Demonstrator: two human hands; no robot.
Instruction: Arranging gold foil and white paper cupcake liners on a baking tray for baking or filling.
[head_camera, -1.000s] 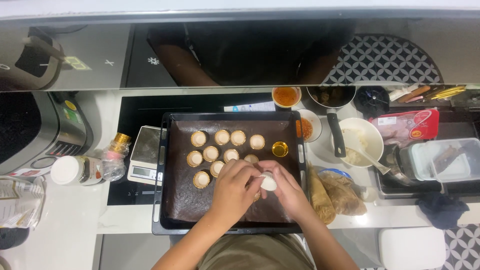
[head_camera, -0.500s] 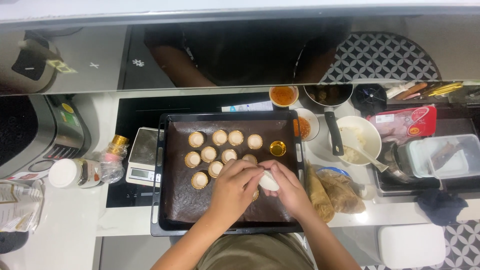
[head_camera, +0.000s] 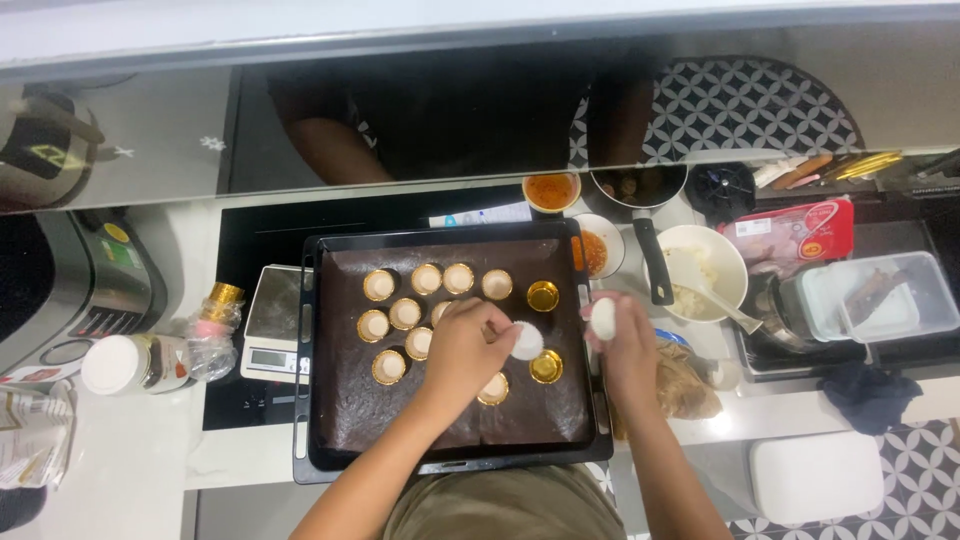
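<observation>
A black baking tray (head_camera: 330, 440) lined with dark paper holds several small gold foil cups filled with pale dough (head_camera: 404, 314). Two empty gold cups (head_camera: 545, 367) sit at its right side. My left hand (head_camera: 468, 350) hovers over the tray's middle and pinches a flat white disc of dough (head_camera: 527, 341) at its fingertips. My right hand (head_camera: 622, 340) is at the tray's right edge, fingers closed on a small white dough ball (head_camera: 603, 317).
A white bowl with a spoon (head_camera: 705, 275) and a dark pan (head_camera: 640, 190) stand right of the tray. A small scale (head_camera: 272, 325) and a white-lidded jar (head_camera: 130, 364) lie to its left. Two sauce cups (head_camera: 552, 191) sit behind, a clear box (head_camera: 880, 300) far right.
My hands, which were pressed together over one dough piece, have parted. The right hand moved right to the tray's edge with a ball; the left keeps the flat disc.
</observation>
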